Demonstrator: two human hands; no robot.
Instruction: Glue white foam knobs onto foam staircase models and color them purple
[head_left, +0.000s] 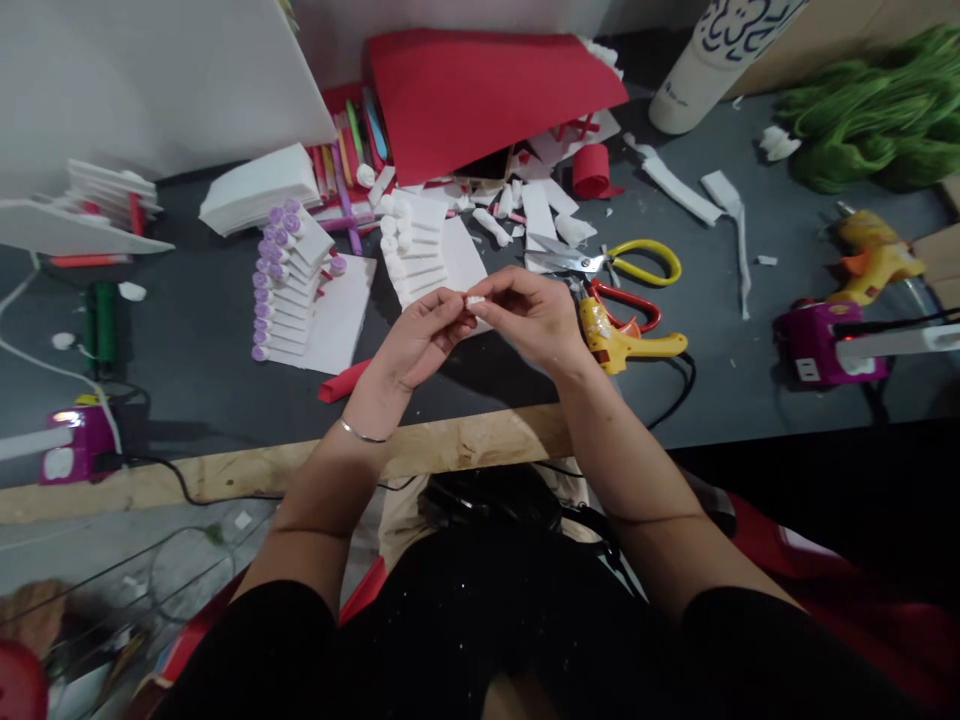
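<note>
Between the fingertips of both hands is a small white piece with a bit of red [474, 300], possibly rolled. My left hand [424, 335] pinches its left end, and my right hand [536, 312] pinches it from the right. Just beyond them, several white rolls [409, 240] lie in a fan on a white sheet [461, 255]. A yellow hot glue gun [619, 338] rests beside my right wrist. Scissors with yellow handles [645, 262] and red-handled pliers or cutters [628, 302] lie behind it. Near my left wrist is a red rolled strip [345, 382].
Purple-tipped white rolls [289, 290] stand fanned at the left. A red sheet [487, 105] covers things at the back. Purple power sockets [79, 445] sit at both sides, with cords trailing. A white bottle [694, 85], green yarn [877, 110] and a second glue gun [877, 255] are at right.
</note>
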